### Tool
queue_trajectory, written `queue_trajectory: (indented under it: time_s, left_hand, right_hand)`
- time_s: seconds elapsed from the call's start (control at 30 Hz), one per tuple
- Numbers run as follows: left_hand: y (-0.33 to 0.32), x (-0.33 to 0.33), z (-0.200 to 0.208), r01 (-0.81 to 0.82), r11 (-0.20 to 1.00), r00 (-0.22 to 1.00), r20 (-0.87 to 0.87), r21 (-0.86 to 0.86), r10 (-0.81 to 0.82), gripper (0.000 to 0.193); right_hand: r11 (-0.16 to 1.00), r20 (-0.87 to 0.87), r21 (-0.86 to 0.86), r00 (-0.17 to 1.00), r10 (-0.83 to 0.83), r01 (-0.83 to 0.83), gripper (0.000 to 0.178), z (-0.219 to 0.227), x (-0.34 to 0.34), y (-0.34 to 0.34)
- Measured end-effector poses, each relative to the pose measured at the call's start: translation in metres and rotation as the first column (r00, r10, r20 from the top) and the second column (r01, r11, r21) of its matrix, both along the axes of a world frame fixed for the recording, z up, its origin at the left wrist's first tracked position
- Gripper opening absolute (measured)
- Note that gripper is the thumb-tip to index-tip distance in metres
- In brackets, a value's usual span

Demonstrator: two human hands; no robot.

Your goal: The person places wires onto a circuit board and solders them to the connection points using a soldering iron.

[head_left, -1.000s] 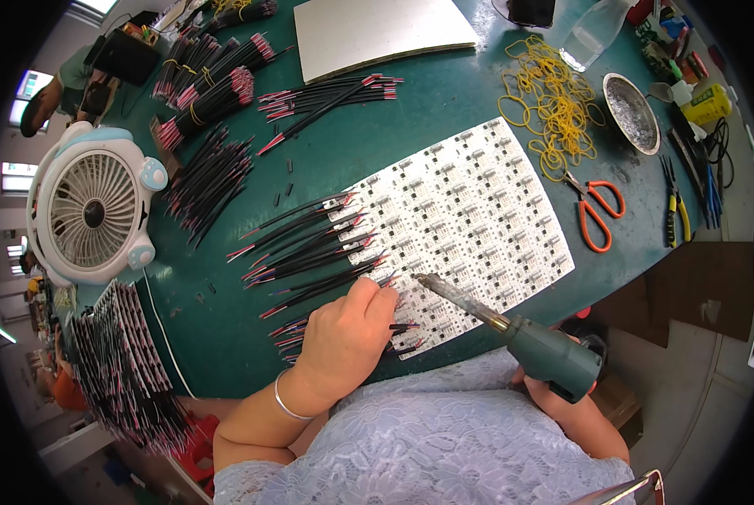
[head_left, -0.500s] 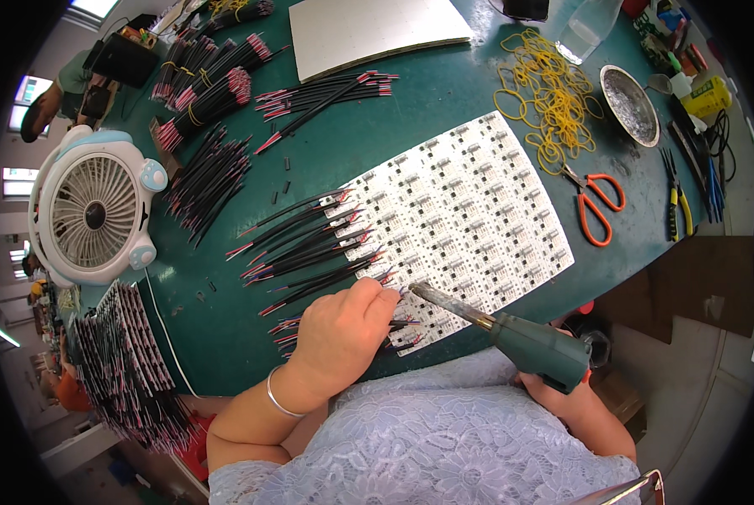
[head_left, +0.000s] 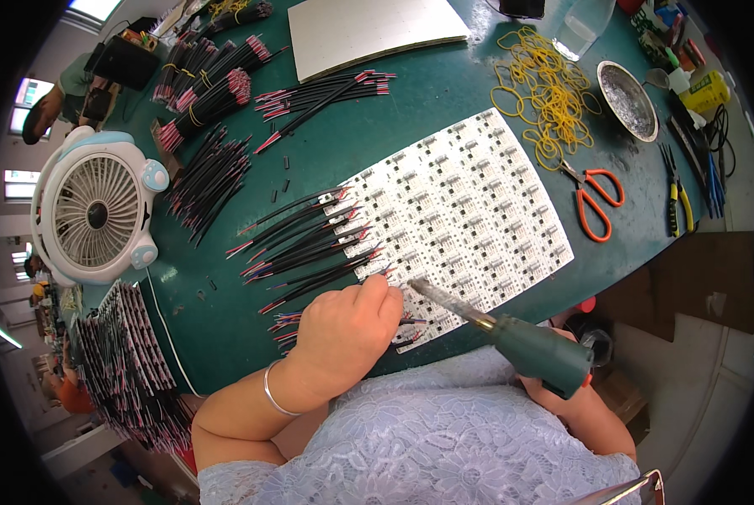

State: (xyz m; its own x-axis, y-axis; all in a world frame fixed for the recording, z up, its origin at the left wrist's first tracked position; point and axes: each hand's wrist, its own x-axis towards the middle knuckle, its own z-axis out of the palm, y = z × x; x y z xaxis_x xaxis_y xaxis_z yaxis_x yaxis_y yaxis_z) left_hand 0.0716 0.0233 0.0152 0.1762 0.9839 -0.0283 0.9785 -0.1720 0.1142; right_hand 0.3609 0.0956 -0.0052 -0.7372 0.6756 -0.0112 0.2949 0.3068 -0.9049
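Observation:
My left hand, with a silver bangle at the wrist, is pinched at the near left part of a white circuit board panel. A thin wire end shows at its fingertips; the rest of that wire is hidden under the hand. My right hand is wrapped round a green soldering gun, partly hidden behind its body. The gun's metal tip points left and sits over the panel, just right of my left fingertips. Black-sheathed wires with red and blue ends lie along the panel's left edge.
Bundled wires, loose wires and a white fan stand left. A stack of white panels lies at the back. Yellow rubber bands, orange-handled scissors, a metal bowl and pliers are right.
My left hand has shifted slightly, its fingertips a little higher on the panel's edge and its forearm further left. The soldering gun stays almost in place, its tip slightly nearer the panel's middle.

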Motion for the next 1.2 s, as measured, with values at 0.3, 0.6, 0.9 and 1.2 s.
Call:
queue_trajectory:
  time_s: [0.3, 0.6, 0.9, 1.2]
  left_hand:
    - [-0.006, -0.003, -0.008, -0.056, 0.966, 0.94, 0.34, 0.252, -0.034, 0.022]
    - [-0.018, 0.004, -0.018, -0.072, 0.975, 0.947, 0.321, 0.209, 0.001, 0.023]
    - [-0.015, 0.006, -0.018, -0.05, 0.982, 0.935, 0.354, 0.18, -0.017, 0.022]
    - [-0.013, 0.008, -0.014, -0.042, 0.99, 0.939, 0.343, 0.131, -0.005, 0.024]
  right_hand:
    - [0.916, -0.01, -0.366, 0.984, -0.179, 0.163, 0.024, 0.001, 0.009, -0.015]
    - [0.984, 0.062, -0.141, 0.992, -0.106, 0.113, 0.026, -0.008, 0.019, -0.021]
    - [0.988, 0.046, -0.129, 0.996, -0.075, 0.081, 0.025, -0.006, 0.014, -0.018]
    - [0.968, 0.079, 0.233, 0.994, 0.071, -0.087, 0.036, 0.001, 0.011, -0.011]
